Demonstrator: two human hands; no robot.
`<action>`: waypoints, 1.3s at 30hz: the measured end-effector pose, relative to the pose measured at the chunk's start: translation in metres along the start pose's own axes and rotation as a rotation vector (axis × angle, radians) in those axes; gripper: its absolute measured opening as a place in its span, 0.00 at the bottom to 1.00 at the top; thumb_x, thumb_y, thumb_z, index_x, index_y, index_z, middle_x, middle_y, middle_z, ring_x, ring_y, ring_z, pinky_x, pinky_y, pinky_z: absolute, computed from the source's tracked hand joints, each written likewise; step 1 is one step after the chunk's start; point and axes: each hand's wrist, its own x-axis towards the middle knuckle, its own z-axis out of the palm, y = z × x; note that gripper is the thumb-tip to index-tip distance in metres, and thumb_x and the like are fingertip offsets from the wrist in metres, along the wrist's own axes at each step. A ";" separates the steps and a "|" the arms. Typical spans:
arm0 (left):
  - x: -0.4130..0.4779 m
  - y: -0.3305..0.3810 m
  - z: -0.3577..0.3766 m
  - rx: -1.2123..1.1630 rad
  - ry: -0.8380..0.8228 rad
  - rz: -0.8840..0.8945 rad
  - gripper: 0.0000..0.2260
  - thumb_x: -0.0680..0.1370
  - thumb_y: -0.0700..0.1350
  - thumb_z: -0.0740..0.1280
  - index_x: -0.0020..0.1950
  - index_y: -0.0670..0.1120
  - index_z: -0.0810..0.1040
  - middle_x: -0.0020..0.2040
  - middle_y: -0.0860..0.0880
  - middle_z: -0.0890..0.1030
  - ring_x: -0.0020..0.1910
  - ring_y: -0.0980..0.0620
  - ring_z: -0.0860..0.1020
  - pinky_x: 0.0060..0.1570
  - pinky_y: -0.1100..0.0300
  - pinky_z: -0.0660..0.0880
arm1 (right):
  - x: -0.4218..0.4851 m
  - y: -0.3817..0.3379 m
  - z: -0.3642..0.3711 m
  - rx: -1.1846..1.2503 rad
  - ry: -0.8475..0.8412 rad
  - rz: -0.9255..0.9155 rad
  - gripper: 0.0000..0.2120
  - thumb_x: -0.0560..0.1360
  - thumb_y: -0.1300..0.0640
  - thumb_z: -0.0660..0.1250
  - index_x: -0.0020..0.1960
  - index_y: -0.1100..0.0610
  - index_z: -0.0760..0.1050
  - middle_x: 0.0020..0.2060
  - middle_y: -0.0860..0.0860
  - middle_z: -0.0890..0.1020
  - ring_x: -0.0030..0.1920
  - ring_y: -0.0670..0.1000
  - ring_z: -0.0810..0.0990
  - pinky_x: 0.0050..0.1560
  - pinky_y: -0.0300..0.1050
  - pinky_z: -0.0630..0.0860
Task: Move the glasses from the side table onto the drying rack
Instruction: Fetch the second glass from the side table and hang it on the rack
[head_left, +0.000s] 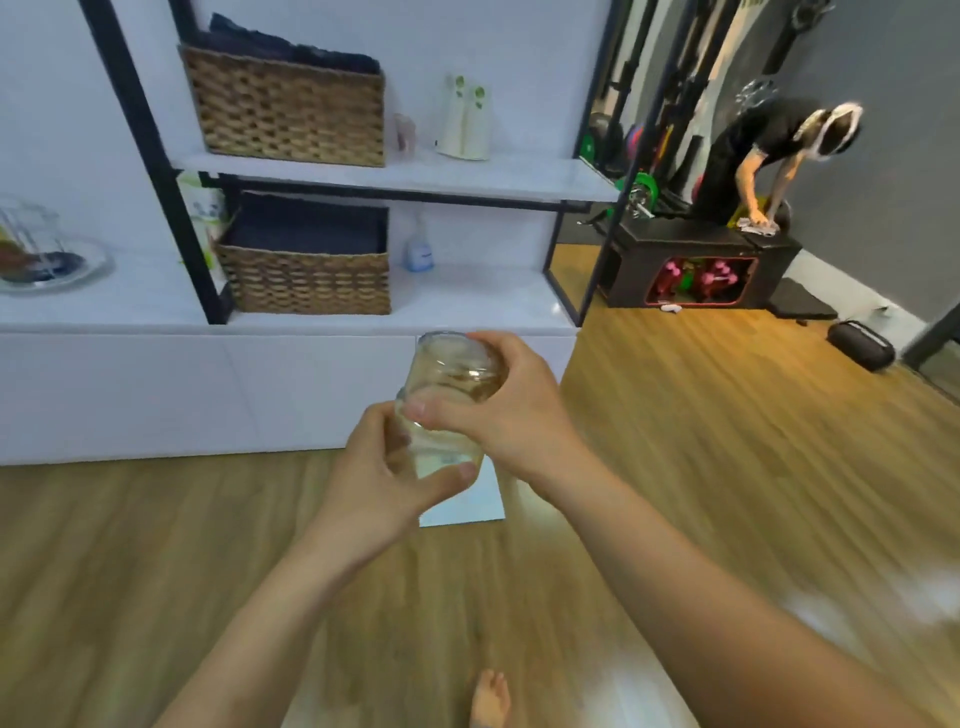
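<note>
The head view shows two bare hands held out over a wooden plank floor, each wrapped around a clear drinking glass. The right hand grips the upper clear glass from the side, its fingers curled over the far wall and its thumb pressed on the near one. The left hand holds the lower clear glass, thumb across the front and fingers closed behind it. The two glasses touch or overlap; whether one sits inside the other cannot be told.

Beyond the hands stands a white shelving unit with black metal posts. It carries two woven wicker baskets: one on the upper shelf and one on the lower shelf, both with dark cloth inside. Two pale bottles with green marks stand on the upper shelf, and one small blue pump bottle on the lower. At far left a blurred clear glass dish rests on the white surface. To the right, another person bends over a black box. One bare foot shows at the bottom edge.
</note>
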 end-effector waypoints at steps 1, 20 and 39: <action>0.014 -0.004 -0.004 0.015 0.045 0.008 0.26 0.63 0.49 0.82 0.55 0.51 0.73 0.50 0.54 0.79 0.45 0.67 0.78 0.41 0.71 0.72 | 0.017 -0.001 0.006 -0.021 -0.040 -0.036 0.34 0.55 0.49 0.83 0.57 0.45 0.73 0.50 0.42 0.82 0.50 0.41 0.81 0.52 0.41 0.79; 0.193 -0.041 -0.141 0.046 0.711 -0.006 0.35 0.63 0.37 0.82 0.66 0.50 0.72 0.59 0.53 0.82 0.57 0.56 0.81 0.55 0.61 0.78 | 0.274 -0.048 0.201 -0.077 -0.691 -0.456 0.42 0.51 0.38 0.76 0.64 0.40 0.68 0.56 0.46 0.78 0.56 0.44 0.78 0.58 0.45 0.76; 0.260 -0.088 -0.450 -0.068 0.812 0.041 0.28 0.64 0.37 0.78 0.62 0.47 0.75 0.53 0.54 0.85 0.52 0.56 0.83 0.48 0.67 0.76 | 0.355 -0.179 0.483 -0.138 -0.951 -0.542 0.37 0.56 0.44 0.82 0.62 0.43 0.72 0.50 0.38 0.81 0.49 0.35 0.78 0.48 0.30 0.72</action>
